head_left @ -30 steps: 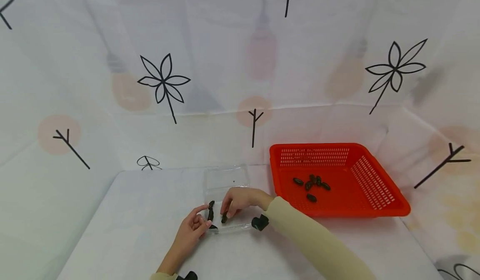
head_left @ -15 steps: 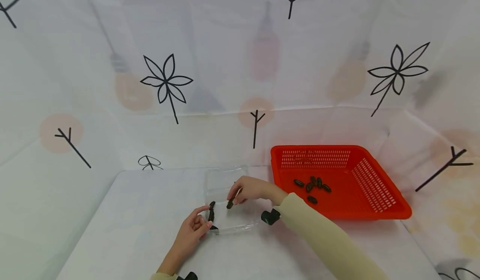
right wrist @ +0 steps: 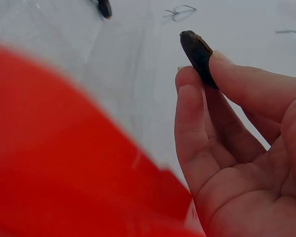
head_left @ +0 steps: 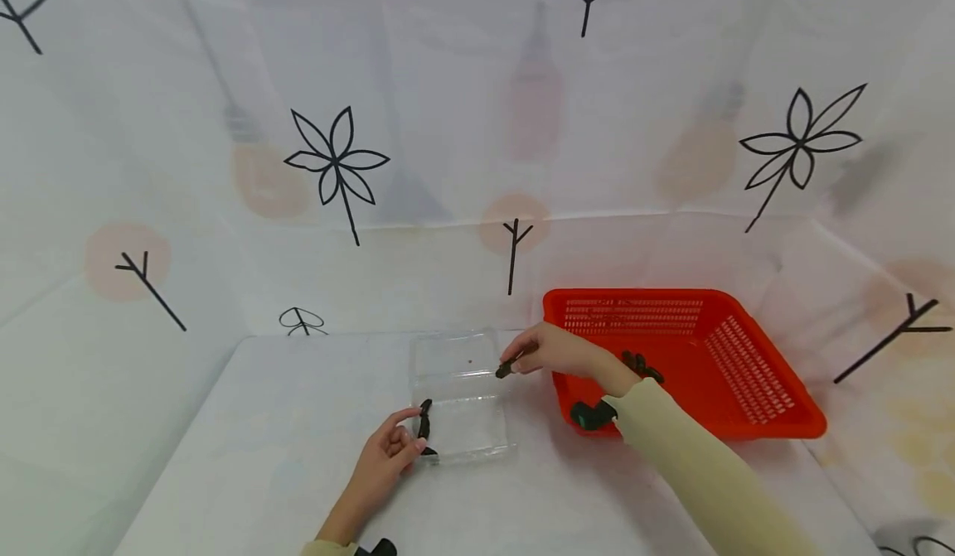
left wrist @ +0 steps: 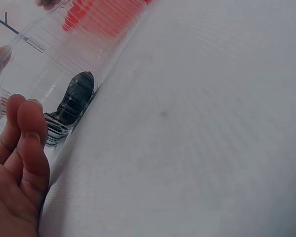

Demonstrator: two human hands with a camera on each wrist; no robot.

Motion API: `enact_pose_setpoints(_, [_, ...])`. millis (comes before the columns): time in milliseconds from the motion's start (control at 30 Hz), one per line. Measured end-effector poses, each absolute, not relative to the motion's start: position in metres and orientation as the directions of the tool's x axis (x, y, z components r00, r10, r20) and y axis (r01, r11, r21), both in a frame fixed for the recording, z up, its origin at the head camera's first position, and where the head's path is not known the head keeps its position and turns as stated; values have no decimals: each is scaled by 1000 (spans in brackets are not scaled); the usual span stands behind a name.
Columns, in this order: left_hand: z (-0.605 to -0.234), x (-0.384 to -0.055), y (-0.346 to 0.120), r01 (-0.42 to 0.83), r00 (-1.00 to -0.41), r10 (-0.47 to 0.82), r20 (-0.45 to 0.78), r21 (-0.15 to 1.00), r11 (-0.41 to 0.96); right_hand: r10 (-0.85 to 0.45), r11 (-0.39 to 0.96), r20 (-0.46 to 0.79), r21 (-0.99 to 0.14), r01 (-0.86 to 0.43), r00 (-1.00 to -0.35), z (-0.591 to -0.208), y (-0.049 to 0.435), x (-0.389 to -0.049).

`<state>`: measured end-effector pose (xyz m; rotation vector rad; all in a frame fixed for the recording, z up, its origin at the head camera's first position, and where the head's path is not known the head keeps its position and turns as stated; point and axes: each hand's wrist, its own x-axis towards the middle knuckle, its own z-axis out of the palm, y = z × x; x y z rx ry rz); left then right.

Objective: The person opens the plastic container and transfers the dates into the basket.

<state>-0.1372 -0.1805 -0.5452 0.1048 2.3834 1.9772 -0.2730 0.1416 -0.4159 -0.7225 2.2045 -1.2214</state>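
A clear hinged plastic box (head_left: 472, 430) lies open on the white-covered table, its lid (head_left: 448, 355) folded back. Several dark oblong pieces (head_left: 424, 422) line its left side. My left hand (head_left: 376, 461) holds the box's near left corner, index finger on the side wall and thumb at the front. In the left wrist view its curled fingers (left wrist: 32, 123) lie against the ribbed plastic, with a dark piece (left wrist: 79, 96) inside. Between thumb and fingertips my right hand (head_left: 559, 350) pinches a glossy dark oblong piece (right wrist: 196, 55), beside the lid's right edge.
A red plastic basket (head_left: 709, 390) with slotted walls stands to the right, under my right forearm. More dark pieces (head_left: 643, 365) lie in it, partly hidden by the arm. A patterned white cloth (head_left: 418, 274) rises behind the table.
My right hand has lifted the dark piece out of the box and moved right and away from me, up to the basket's left rim. My left hand stays at the box corner.
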Motion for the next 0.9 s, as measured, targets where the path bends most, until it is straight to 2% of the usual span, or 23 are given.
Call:
enact_pose_setpoints(333, [-546, -137, -180, 28, -996, 87, 13, 984, 176, -484, 506, -195, -858, -90, -853, -415, 223, -271])
enact_pose_setpoints(700, [-547, -136, -179, 48, -996, 86, 34, 984, 170, -380, 556, -211, -830, -41, -901, -424, 304, -274])
enact_pose_setpoints(900, [-546, -137, -179, 32, -997, 71, 20, 984, 175, -369, 558, -207, -829, -38, -906, -434, 332, -277])
